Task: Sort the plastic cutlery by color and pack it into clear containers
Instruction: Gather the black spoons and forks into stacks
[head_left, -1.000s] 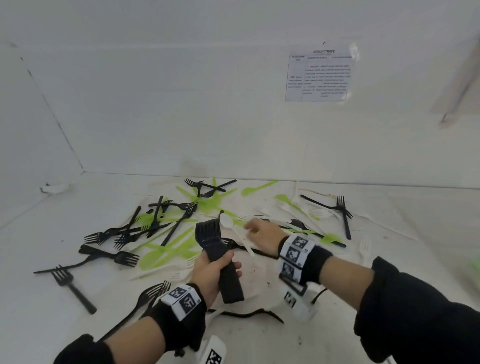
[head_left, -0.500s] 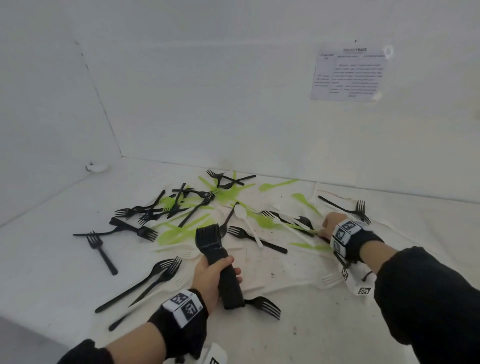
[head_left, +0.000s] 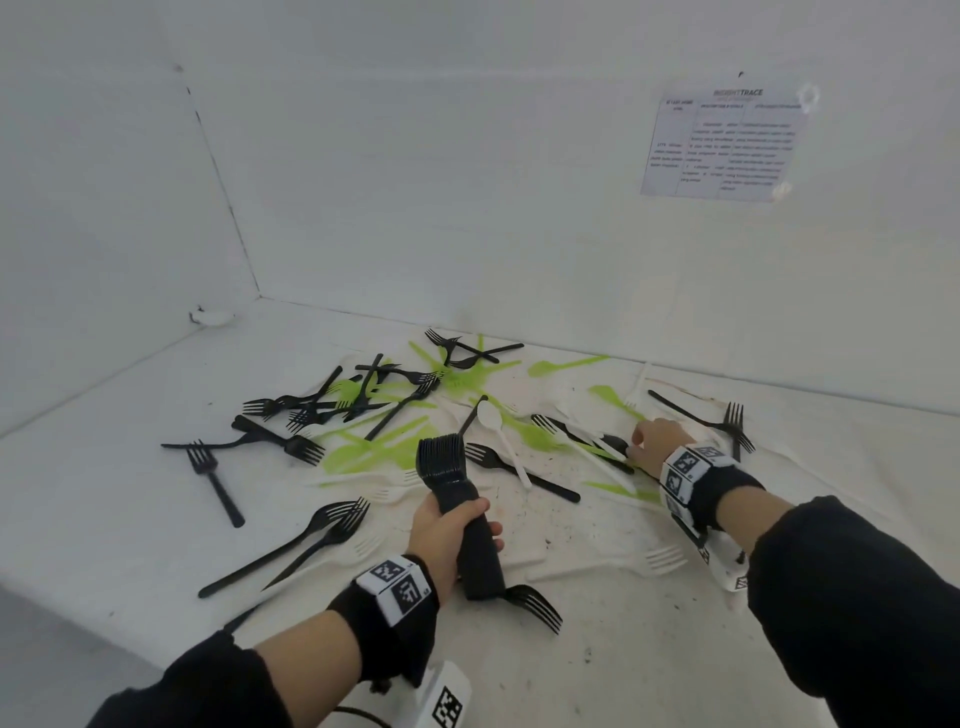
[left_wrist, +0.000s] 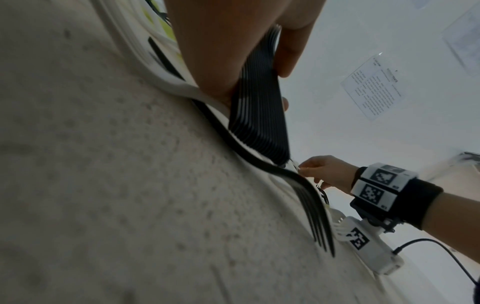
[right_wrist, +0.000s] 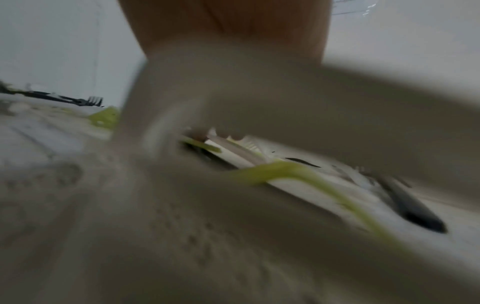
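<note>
Gripping ribbed stack of black forks (head_left: 457, 512), left hand (head_left: 441, 535), right hand (head_left: 655, 442) fingers unclear

The stack of black forks (head_left: 457, 499) gripped in the left hand (head_left: 441, 535) looks like smooth plastic with a slight sheen; in the left wrist view its handles (left_wrist: 259, 115) show as fine glossy ridges. The loose black forks (head_left: 291, 551) at near left have the same shiny plastic look. The green cutlery (head_left: 374, 447) in the middle appears as thin, translucent plastic, and the white spoon (head_left: 498, 431) as smooth, opaque plastic. They lie on a white cloth (head_left: 597, 649), matt, wrinkled and speckled with dark marks, coarse-grained up close. The far wall carries a printed paper sheet (head_left: 722, 145) under glossy film.
</note>
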